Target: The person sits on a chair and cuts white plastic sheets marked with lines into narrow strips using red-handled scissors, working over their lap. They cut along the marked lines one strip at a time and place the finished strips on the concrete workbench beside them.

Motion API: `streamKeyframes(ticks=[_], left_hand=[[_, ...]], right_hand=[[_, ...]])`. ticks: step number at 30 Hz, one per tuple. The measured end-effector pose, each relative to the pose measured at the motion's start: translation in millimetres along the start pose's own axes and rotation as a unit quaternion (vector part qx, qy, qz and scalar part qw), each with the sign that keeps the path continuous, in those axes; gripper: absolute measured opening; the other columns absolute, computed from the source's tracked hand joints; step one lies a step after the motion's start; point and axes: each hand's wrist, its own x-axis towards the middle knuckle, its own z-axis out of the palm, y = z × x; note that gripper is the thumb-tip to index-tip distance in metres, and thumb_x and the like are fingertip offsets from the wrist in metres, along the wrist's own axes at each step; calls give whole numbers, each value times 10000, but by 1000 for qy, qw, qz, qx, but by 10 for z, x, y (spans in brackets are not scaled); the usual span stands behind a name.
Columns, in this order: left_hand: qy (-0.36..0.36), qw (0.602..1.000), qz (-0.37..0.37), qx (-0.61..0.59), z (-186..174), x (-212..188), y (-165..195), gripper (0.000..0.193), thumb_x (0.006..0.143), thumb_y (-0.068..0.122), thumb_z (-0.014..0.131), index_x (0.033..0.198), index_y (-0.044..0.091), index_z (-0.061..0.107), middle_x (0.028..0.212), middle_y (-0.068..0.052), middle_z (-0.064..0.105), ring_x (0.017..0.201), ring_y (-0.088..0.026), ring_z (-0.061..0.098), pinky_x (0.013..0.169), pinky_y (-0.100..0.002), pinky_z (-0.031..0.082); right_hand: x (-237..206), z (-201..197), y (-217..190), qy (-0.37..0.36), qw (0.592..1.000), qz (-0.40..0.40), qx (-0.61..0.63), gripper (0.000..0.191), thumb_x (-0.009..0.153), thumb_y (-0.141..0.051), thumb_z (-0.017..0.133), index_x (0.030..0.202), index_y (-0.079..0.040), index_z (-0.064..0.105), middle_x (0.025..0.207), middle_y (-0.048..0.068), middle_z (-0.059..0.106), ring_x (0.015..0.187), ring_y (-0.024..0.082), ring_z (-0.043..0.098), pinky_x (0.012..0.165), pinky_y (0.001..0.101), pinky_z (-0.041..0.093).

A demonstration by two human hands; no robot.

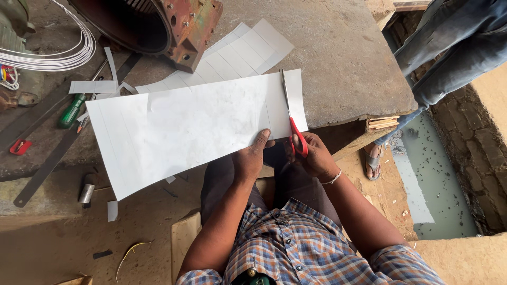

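Centrally, sheet [185, 126] lies flat on slab [338, 58], near edge overhanging toward the lap. Cut in progress along ruled line nr right end. Left hand [252, 158] pinches sheet edge; right hand [316, 155] closed round scissors [292, 119], blades in paper. Next: keep blades on the line, sheet taut.

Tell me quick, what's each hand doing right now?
Left hand: closed on the near edge of the white sheet, holding it.
Right hand: closed in the red handles of the scissors, blades on the sheet.
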Motion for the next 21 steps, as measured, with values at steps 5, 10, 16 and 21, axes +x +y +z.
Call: streamKeyframes(ticks=[5, 10, 16, 21], left_hand=[[26, 999, -39, -1, -32, 89, -2, 232, 946, 94, 744, 1098, -77, 702, 1016, -163, 743, 818, -204, 745, 680, -292, 662], [25, 998, -44, -23, -47, 156, -30, 248, 938, 68, 734, 1130, -75, 667, 1027, -170, 726, 821, -212, 740, 667, -291, 663], [40, 996, -73, -43, -53, 190, -93, 241, 935, 54, 726, 1119, -91, 672, 1061, -180, 727, 856, -216, 746, 686, -299, 674], [65, 988, -102, -95, -59, 251, 12, 243, 957, 63, 734, 1117, -115, 694, 1111, -158, 735, 965, -205, 736, 787, -315, 679]], right_hand=[[90, 24, -27, -7, 1000, -5, 11, 384, 1000, -400, 692, 875, -42, 631, 705, 47, 614, 604, 115, 553, 517, 234, 394], [138, 21, -4, -3, 1000, -5, 30, 348, 989, -376, 704, 866, -63, 616, 711, 42, 607, 604, 110, 539, 510, 232, 382], [190, -11, 59, -2, 999, 7, 32, 357, 1016, -362, 684, 857, -51, 609, 720, 33, 594, 589, 98, 512, 482, 219, 347], [189, 20, 19, -34, 998, 19, 54, 372, 1032, -382, 665, 1003, -12, 639, 772, 34, 601, 613, 101, 523, 505, 214, 363]])
